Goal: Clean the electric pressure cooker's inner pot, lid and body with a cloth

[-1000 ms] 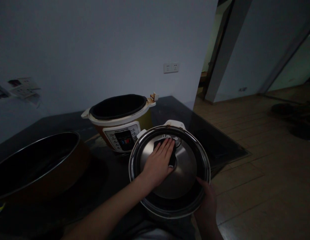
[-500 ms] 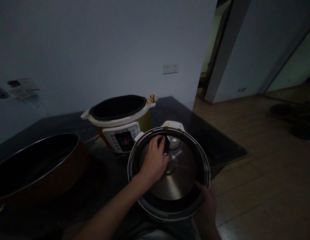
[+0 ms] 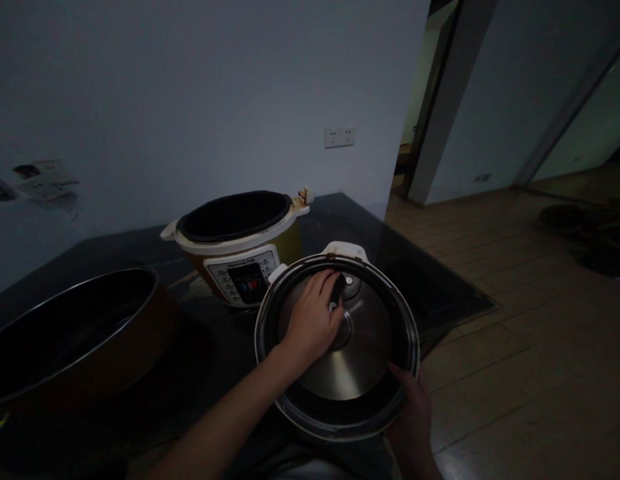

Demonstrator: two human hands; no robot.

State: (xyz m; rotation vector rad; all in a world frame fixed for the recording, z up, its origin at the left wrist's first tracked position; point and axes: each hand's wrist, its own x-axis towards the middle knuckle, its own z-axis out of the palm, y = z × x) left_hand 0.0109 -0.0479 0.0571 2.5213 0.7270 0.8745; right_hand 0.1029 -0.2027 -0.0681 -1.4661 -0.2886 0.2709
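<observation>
The pressure cooker lid [image 3: 347,377] is turned underside up, showing a round steel plate, a dark sealing ring and a white handle tab at its far edge. My right hand [image 3: 414,407] grips its lower right rim, thumb over the edge and the other fingers hidden beneath. My left hand [image 3: 313,317] is closed around a small black object [image 3: 337,291], pressed to the steel plate near a small white valve; its exact kind is unclear. Behind the lid stands the lidless pressure cooker body [image 3: 290,245], with a white rim and a front control panel.
A wide brown pan [image 3: 125,353] with a dark inside stands at the left. Everything rests on a dark table [image 3: 380,247] against a pale wall with a double socket [image 3: 339,137]. Beyond the table's right edge lies a tiled floor [image 3: 495,373].
My left hand has slid slightly right across the lid's steel plate with the black object, reaching closer to the white valve. My right hand and the lid stay nearly in place.
</observation>
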